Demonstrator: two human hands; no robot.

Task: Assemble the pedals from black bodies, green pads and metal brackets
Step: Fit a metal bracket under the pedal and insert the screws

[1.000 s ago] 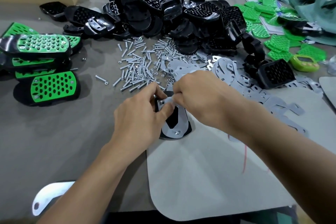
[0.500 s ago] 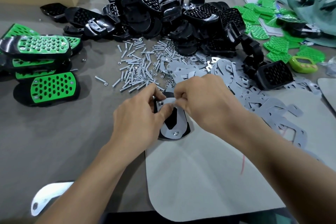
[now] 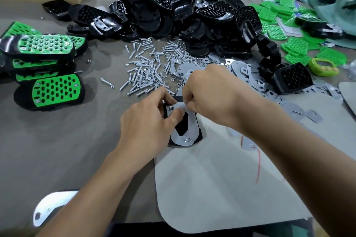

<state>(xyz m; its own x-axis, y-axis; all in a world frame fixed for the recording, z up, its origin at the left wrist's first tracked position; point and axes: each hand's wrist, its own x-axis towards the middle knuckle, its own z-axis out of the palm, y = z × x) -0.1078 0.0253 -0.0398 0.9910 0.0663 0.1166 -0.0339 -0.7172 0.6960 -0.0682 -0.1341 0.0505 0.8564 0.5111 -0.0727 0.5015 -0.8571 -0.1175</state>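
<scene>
Finished pedals (image 3: pixel 55 90) are stacked at the counter's (image 3: pixel 57 150) left edge. Near the counter's middle, the left hand (image 3: pixel 146 123) grips the body (image 3: pixel 182 128), with its thumb on the bracket (image 3: pixel 192 127) laid over the body. The bracket's long axis runs away from the person, and its near screw (image 3: pixel 186 140) is in. From the right, the right hand (image 3: pixel 210 98) pinches the bracket's far end, which likely gets fastened next.

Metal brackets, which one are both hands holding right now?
The bracket lying on the black body at the far edge of the mat, pinched between left hand and right hand. The others lie loose in the grey heap.
</scene>
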